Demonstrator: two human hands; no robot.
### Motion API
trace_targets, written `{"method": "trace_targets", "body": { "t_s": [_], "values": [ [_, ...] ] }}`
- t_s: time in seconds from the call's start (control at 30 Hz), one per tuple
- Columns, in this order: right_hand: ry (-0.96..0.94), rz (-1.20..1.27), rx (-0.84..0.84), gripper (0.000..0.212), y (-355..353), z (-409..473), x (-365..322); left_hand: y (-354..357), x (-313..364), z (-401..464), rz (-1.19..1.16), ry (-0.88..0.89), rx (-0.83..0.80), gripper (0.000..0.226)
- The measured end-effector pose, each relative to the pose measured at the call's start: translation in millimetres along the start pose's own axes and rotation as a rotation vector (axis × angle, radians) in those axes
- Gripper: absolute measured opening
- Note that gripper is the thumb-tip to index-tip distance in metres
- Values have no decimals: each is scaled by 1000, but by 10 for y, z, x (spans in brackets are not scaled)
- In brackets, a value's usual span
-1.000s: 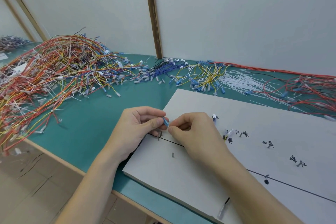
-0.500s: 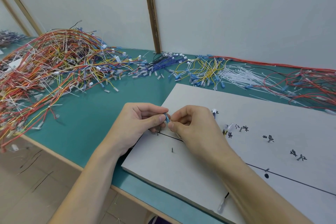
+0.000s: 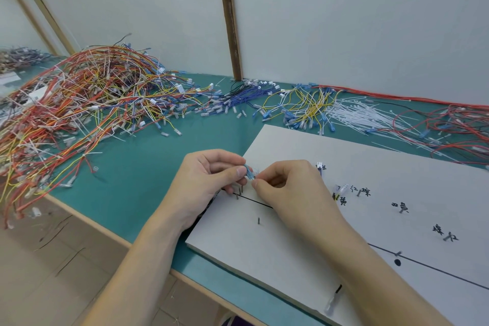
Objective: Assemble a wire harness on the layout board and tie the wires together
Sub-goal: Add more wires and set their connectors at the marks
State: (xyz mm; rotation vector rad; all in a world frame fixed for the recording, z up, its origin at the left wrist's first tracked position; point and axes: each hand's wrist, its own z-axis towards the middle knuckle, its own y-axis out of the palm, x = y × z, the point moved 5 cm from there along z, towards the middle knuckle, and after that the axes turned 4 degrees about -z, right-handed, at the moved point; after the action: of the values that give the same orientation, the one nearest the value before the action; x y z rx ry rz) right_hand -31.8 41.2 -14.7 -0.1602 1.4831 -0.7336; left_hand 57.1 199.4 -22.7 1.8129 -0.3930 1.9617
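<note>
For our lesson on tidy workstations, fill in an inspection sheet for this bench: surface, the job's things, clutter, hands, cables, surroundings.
Surface: teal bench top, wooden front edge.
Job's things: white layout board with black lines, handwritten labels and short metal pins; small blue connector held over its left end.
Clutter: loose white cable ties behind the board.
Hands: left hand and right hand both pinch the connector.
Cables: large red, orange and yellow wire heap at left; blue wires, yellow wires and red wires along the back.
Surroundings: pale wall panels, brown wooden post.
</note>
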Motion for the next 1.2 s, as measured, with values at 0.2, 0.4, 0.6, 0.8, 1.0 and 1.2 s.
{"method": "trace_targets", "body": {
  "t_s": [0.2,0.4,0.6,0.8,1.0,1.2],
  "values": [
    [-12,2,-12,16,18,29,30,3,6,0,52,17,-11,13],
    [-24,16,-43,18,27,48,55,5,26,6,51,30,-23,16],
    [-54,21,-68,19,42,56,64,23,25,8,48,29,-35,16],
    [-39,41,-62,19,42,63,82,33,21,6,53,26,-29,16],
    [-31,64,-53,18,61,37,82,23,18,-20,35,17,-26,16],
    [-36,81,-50,18,61,26,62,41,30,-21,31,5,-22,15]
  ]
}}
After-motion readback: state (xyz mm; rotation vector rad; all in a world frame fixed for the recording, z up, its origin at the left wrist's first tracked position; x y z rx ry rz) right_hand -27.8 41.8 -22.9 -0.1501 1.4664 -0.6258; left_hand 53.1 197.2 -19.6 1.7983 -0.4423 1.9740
